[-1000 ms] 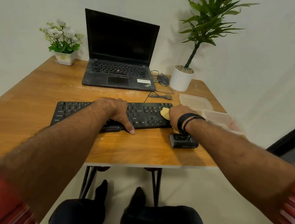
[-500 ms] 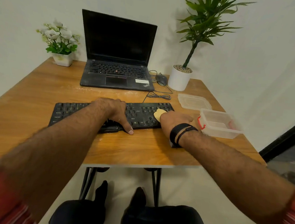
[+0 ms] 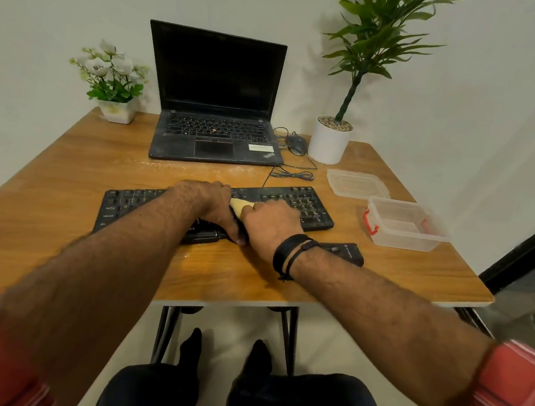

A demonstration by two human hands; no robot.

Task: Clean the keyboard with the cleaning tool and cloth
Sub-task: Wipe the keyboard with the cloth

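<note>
On the middle of the black keyboard [image 3: 295,201], the right hand [image 3: 269,223] presses a yellow cloth [image 3: 241,205] against the keys. Its fingers curl over the cloth, of which only a small folded part shows past the knuckles. Black bands [image 3: 289,252] circle the right wrist.

Touching the right hand on its left side, the left hand [image 3: 208,203] rests palm down on the keyboard. Its fingers lie fairly straight across the keys and its thumb reaches the near edge of the keyboard; it grasps nothing.

Just behind the right wrist, toward the person, a black cleaning tool [image 3: 347,252] lies flat on the wooden table [image 3: 53,186], close to the near right corner of the keyboard and apart from both hands.

Farther to the right of the right hand stands a clear plastic box [image 3: 406,226] with a red clasp. Its clear lid [image 3: 357,184] lies beyond it, separate from the box.

Beyond both hands, an open black laptop [image 3: 216,102] with a dark screen sits at the far side of the table. To its right lies a dark mouse [image 3: 296,143] with a coiled cable, next to a white pot holding a tall green plant [image 3: 364,50]. To the far left of the left hand, a small white pot holds white flowers [image 3: 110,72].
</note>
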